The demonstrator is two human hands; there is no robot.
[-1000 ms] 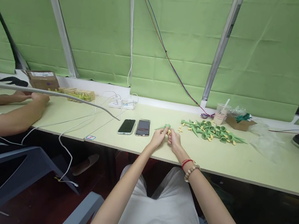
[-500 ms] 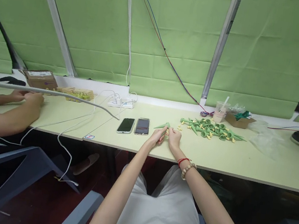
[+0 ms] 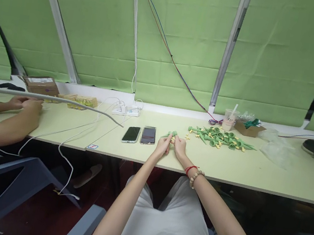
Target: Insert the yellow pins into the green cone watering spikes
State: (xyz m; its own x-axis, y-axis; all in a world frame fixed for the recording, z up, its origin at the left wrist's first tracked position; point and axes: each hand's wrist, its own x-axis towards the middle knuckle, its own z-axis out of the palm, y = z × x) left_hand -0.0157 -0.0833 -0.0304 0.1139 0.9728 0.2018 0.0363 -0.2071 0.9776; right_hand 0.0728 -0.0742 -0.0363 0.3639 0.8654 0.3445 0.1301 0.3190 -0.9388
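Gently: left hand [image 3: 162, 147] pinching a green cone [image 3: 174, 133];
right hand [image 3: 180, 147] gripping a yellow piece [image 3: 173, 140]; bracing the cone should help.

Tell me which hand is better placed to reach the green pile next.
Probably the right hand: it is nearer the pile, which lies to the right. The left hand is farther off, pinching a green piece.

The left forearm [image 3: 128, 195] and right forearm [image 3: 216, 211] reach forward, converging; the left hand [image 3: 162, 145] and right hand [image 3: 180, 147] nearly meet. Both have curled fingers [image 3: 168, 138].
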